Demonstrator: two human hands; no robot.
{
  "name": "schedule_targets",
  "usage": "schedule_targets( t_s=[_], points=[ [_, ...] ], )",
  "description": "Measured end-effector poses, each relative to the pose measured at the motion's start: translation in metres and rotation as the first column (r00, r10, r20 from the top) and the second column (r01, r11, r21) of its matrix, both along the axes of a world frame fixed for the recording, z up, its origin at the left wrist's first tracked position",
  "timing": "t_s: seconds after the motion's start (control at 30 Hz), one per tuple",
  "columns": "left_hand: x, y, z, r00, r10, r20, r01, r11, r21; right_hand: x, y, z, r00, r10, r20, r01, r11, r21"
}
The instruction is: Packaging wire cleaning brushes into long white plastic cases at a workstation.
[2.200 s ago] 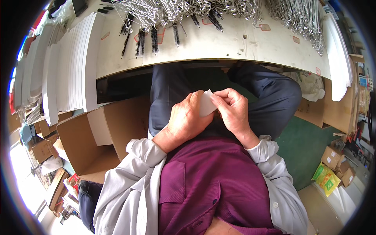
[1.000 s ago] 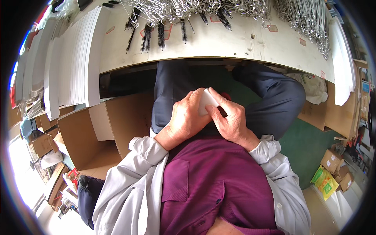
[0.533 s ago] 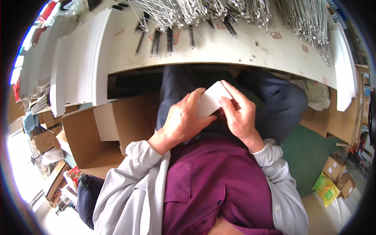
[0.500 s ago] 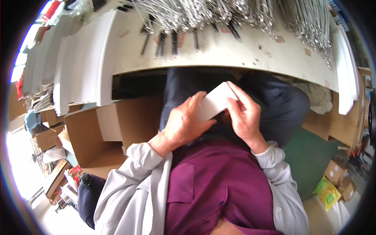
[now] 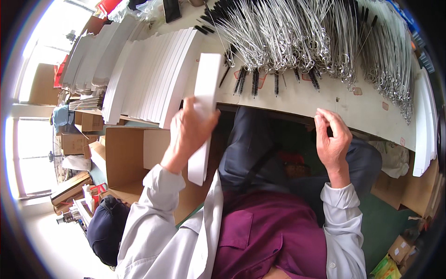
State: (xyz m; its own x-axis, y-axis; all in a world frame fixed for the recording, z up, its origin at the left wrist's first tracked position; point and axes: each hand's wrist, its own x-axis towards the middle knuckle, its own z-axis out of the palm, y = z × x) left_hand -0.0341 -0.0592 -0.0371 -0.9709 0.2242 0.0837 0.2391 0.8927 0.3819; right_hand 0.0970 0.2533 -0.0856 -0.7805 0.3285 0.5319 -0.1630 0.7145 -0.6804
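Note:
My left hand (image 5: 190, 130) is wrapped round a long, narrow white box (image 5: 207, 76), held upright and slightly tilted beside the row of white boxes (image 5: 153, 69) on the left of the table. The hand covers the middle of the box. My right hand (image 5: 333, 137) hangs in front of the table's near edge, thumb and fingertips drawn together, and nothing shows in them. Beyond it, a thick heap of wire brushes (image 5: 288, 42) lies on the table, with looped wire ends toward me and several black bristle heads (image 5: 255, 83) among them.
The pale table (image 5: 297, 100) curves across the far side. Another bundle of wire brushes (image 5: 388, 69) and more white boxes (image 5: 425, 125) are at right. An open cardboard carton (image 5: 125, 153) stands below left. A dark phone-like object (image 5: 172, 10) lies at the back.
My left hand has moved left, now raising the white box lengthwise. My right hand has let go of the box and moved right, away from it. The view has shifted too.

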Motion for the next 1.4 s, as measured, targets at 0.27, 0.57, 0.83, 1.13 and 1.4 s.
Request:
schedule_targets(
  t_s=[0.27, 0.57, 0.83, 1.13, 1.4],
  points=[
    [-0.105, 0.026, -0.001, 0.998, 0.047, -0.041, -0.052, 0.987, -0.15, -0.026, 0.021, -0.018, 0.996, -0.088, 0.008, 0.088, 0.996, -0.002],
    [-0.119, 0.048, 0.014, 1.0, 0.007, -0.021, -0.013, 0.943, -0.332, -0.025, 0.02, -0.019, 0.993, -0.118, -0.006, 0.118, 0.992, 0.051],
    [-0.12, 0.05, -0.006, 0.846, -0.493, -0.202, 0.482, 0.87, -0.102, -0.028, 0.02, -0.021, 0.992, -0.11, -0.061, 0.115, 0.989, 0.096],
    [-0.127, 0.059, -0.004, 0.814, -0.572, -0.103, 0.508, 0.786, -0.352, -0.026, 0.019, -0.022, 0.993, -0.115, -0.01, 0.115, 0.99, 0.08],
    [-0.133, 0.055, 0.013, 0.81, -0.558, -0.182, 0.576, 0.815, 0.065, -0.021, 0.018, -0.008, 0.994, -0.084, 0.075, 0.085, 0.996, -0.006]
  ],
)
